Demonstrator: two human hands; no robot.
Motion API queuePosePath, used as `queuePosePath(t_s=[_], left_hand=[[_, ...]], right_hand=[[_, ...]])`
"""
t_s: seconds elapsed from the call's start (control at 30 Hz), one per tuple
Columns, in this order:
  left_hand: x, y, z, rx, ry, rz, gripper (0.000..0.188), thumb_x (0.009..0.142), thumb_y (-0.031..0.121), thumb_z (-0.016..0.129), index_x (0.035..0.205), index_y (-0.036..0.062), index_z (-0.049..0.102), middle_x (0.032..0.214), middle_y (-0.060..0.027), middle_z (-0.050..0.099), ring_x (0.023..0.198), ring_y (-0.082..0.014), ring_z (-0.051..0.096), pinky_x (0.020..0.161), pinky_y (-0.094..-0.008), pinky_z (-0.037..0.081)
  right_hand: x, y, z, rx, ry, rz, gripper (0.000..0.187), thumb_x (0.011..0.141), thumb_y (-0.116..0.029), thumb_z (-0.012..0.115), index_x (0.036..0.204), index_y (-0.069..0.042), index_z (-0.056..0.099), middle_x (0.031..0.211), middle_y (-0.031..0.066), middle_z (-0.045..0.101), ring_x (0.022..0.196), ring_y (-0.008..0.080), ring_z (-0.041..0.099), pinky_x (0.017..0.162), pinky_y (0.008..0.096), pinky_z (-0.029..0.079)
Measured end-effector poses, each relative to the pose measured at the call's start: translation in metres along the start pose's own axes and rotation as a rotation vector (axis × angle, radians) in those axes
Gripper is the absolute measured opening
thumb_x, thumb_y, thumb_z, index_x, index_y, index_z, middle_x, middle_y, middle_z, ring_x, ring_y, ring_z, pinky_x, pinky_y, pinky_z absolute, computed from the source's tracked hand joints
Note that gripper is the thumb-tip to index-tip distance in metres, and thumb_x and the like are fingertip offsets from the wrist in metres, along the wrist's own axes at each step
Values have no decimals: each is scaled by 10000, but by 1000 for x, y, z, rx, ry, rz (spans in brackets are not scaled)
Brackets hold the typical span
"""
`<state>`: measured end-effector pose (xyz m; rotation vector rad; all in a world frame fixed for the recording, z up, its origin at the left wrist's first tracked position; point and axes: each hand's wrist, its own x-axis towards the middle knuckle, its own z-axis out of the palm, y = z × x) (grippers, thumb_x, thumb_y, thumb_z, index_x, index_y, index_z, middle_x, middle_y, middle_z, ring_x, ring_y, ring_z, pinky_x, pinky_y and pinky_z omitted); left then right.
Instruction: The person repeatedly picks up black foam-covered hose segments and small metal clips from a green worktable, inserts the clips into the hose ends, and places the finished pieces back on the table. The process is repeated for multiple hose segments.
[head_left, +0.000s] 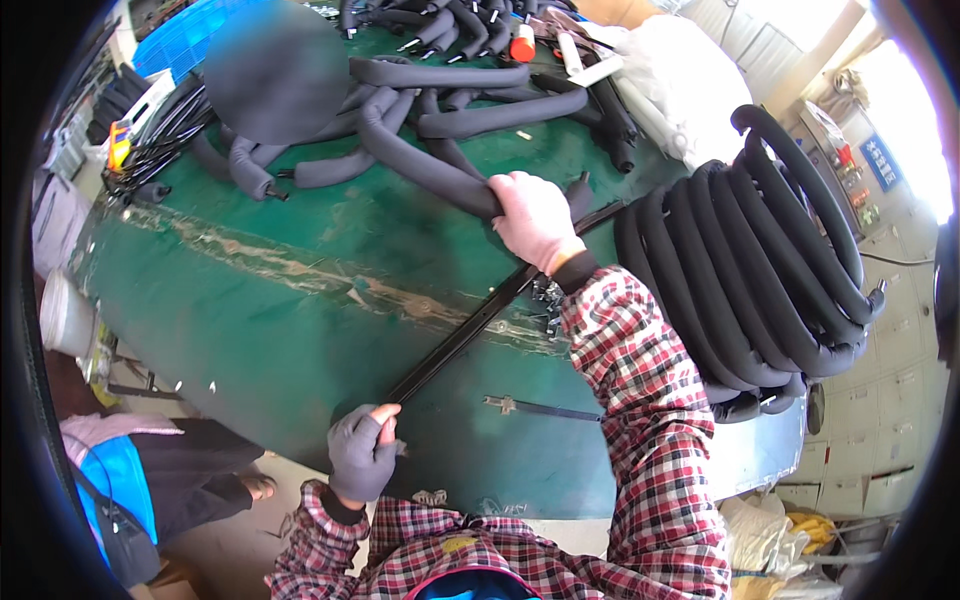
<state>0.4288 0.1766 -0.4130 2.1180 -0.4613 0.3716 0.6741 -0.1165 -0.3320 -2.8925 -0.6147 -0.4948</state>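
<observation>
My left hand (362,455), in a grey glove with bare fingertips, is closed round the near end of a long, narrow black strip (450,348). The strip slants away to the right over the green table, passing beneath my right wrist. My right hand (535,220), in a pale pink glove, is closed on the near end of a bent dark grey foam-covered tube (415,165). Its fingertips are partly hidden behind the hand. A small metal tool with a thin dark shaft (540,408) lies near my right forearm.
A stack of bent black foam tubes (740,270) stands at the right. More foam tubes (500,120) and an orange-capped container (522,43) lie at the back. Black rods (175,130) and a blue crate (175,40) are far left. Another person's legs (215,480) show lower left.
</observation>
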Motion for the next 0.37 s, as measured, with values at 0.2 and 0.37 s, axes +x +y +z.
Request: queuePosePath(t_s=[0.2,0.37], left_hand=[[1,14,-6,233,322,43,597,829,-14,714,1393,31,522,1340,-179,538,1101,-301,607,924,-393,512],[-11,85,-87,793,471,417,885,852,339,812,1541,146,292,1542,-248,360,1390,-409,428,1079,-700,340]], right_hand=[[-53,-68,-77,188,422,-56,334,699,-80,686,1026,-60,619,934,148,638,888,362,635,799,466,514],[-137,-165,-161,186,239,-421,386,607,-61,675,990,-86,637,896,147,638,877,373,646,800,452,523]])
